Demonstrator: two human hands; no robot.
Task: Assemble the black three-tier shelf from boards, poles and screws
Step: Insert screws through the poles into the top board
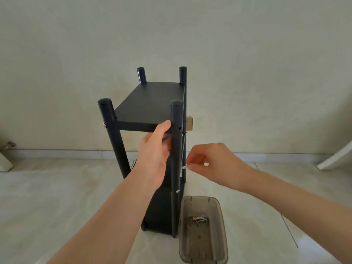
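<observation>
Shelf (152, 141) is upright on the tile floor (57, 197) near the wall, all 4 poles in, top board (150, 103) seated between them. Front-left pole (112, 134) already has its screw at top-board lvl; front-right pole (176, 159) shows an empty hole (179, 128) at that lvl and a screw lower down. So judging by that, you're on the top-tier fastening, front-right corner, late in the build.

Your left hand (155, 155) is curled round the front-right pole just under the top board, thumb up at the board edge, steadying it. Your right hand (211, 162) pinches a screw (184, 167) in its fingertips, just beside the pole but below the hole.

Grey plastic tray (221, 235) sits on the floor right of the shelf base, w/ a few spare screws (199, 219) in it.

Next: raise the screw to the hole, keep pole hole and board hole aligned w/ the left, start the thread straight. Can't tell if the board hole lines up behind.
</observation>
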